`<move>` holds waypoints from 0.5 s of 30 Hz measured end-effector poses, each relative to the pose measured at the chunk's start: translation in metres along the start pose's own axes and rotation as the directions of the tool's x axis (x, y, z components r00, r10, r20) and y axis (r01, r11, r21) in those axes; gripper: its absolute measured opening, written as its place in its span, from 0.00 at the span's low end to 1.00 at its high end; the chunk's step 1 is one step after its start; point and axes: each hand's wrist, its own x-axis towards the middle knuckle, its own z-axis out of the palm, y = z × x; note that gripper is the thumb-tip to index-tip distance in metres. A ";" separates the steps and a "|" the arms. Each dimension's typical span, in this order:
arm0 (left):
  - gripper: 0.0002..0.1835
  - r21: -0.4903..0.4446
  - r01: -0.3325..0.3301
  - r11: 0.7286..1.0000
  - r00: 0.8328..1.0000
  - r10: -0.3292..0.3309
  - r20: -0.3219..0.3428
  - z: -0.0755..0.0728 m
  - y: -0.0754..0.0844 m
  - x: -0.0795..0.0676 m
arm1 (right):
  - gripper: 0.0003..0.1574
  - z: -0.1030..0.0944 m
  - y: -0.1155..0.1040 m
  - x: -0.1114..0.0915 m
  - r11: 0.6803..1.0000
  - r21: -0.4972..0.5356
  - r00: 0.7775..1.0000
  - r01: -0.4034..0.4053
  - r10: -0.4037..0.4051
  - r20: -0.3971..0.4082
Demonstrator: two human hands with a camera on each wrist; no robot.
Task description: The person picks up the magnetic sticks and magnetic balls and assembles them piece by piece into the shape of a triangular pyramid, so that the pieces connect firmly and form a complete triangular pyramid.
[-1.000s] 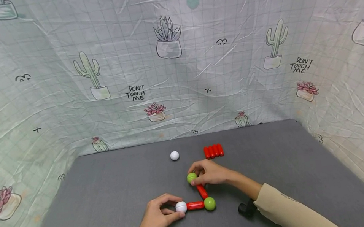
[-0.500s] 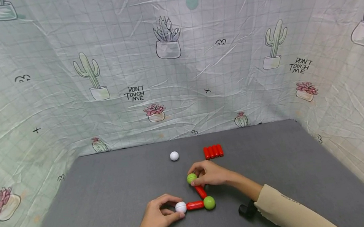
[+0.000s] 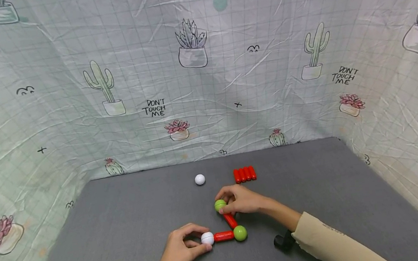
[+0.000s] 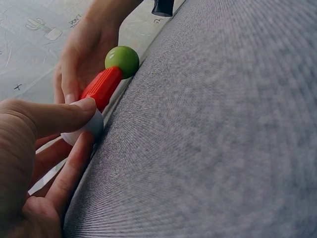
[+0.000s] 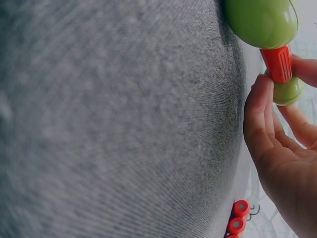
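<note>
On the grey table, two red rods and three balls form a bent chain. My left hand (image 3: 182,246) pinches the white ball (image 3: 207,238) at its left end between thumb and fingers. From that ball a red rod (image 3: 224,236) runs right to a green ball (image 3: 240,233) at the corner, which neither hand touches. A second red rod (image 3: 230,220) slants up from the corner to another green ball (image 3: 220,205), held between the thumb and fingers of my right hand (image 3: 242,199). In the right wrist view the held green ball (image 5: 287,93) is partly hidden by fingers.
Behind the hands lie a loose white ball (image 3: 200,179) and several red rods (image 3: 244,174) side by side. A black object (image 3: 284,241) sits by the right sleeve (image 3: 332,240). A patterned cloth (image 3: 202,83) surrounds the grey table (image 3: 132,211).
</note>
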 end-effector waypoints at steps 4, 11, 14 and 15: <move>0.21 -0.001 -0.005 1.000 1.000 0.005 -0.004 0.000 -0.001 0.000 | 0.21 0.001 0.000 0.000 1.000 0.002 1.000 -0.006 0.006 -0.005; 0.21 0.000 -0.020 1.000 1.000 0.020 -0.006 0.000 -0.001 0.000 | 0.18 0.000 0.002 0.001 1.000 -0.007 1.000 -0.002 0.002 -0.012; 0.21 0.000 -0.024 1.000 1.000 0.024 -0.007 0.001 -0.002 0.000 | 0.18 0.001 0.002 0.002 1.000 -0.016 1.000 0.003 -0.004 -0.015; 0.21 0.000 -0.024 1.000 1.000 0.024 -0.008 0.001 -0.002 0.000 | 0.18 0.001 0.002 0.002 1.000 -0.021 1.000 0.002 -0.002 -0.016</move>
